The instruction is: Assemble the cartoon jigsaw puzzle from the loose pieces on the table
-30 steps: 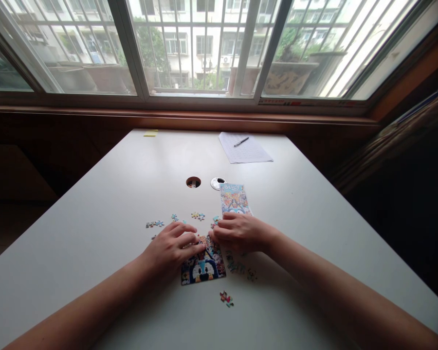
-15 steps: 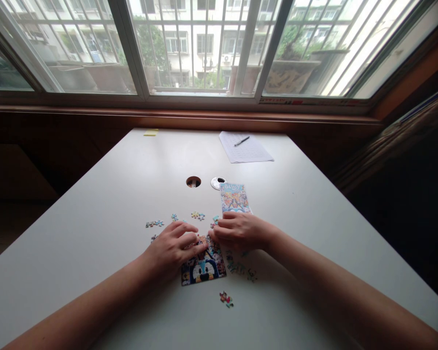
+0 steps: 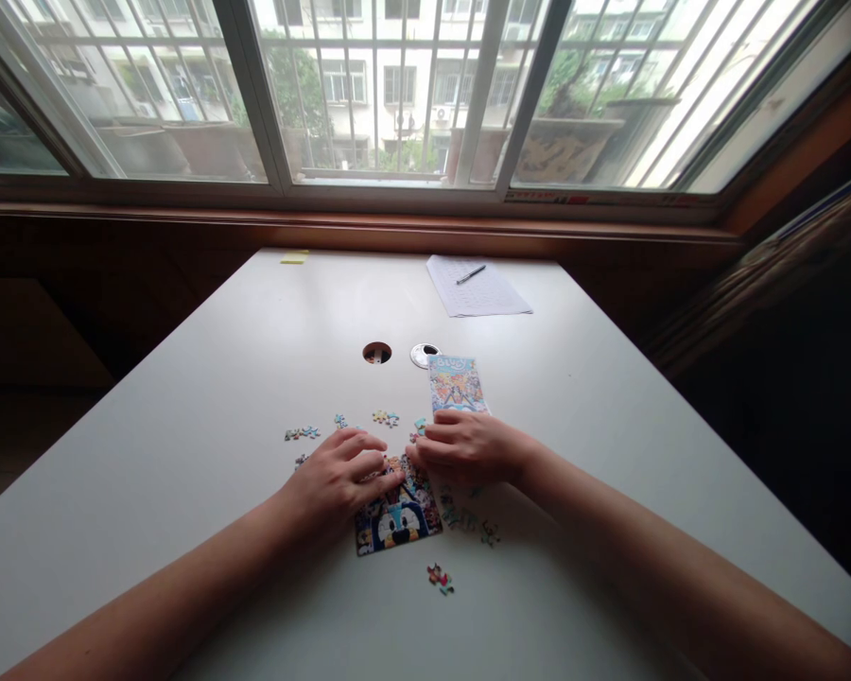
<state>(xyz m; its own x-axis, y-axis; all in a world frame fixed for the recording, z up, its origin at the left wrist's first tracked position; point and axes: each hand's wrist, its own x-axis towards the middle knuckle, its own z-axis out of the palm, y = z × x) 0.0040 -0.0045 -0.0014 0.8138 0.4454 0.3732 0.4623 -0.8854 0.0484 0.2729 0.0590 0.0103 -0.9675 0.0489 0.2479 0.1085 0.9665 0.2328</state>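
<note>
A partly assembled jigsaw puzzle with a blue cartoon dog's face lies flat on the white table. My left hand rests on its upper left part, fingers apart, the index finger stretched across the picture. At its upper right edge, the fingers of my right hand are bent together; what they pinch is hidden beneath them. Just beyond that hand lies a printed picture card, its lower end covered by the knuckles. Loose puzzle pieces lie to the left, and more pieces are to the right.
Nearer the table's front is a small group of pieces. Other pieces lie beyond the puzzle. Further back are a round hole, a metal ring, paper sheets with a pen, and a yellow note.
The puzzle has shifted very slightly to the right under my fingers. Both hands keep nearly the same pose and place.
</note>
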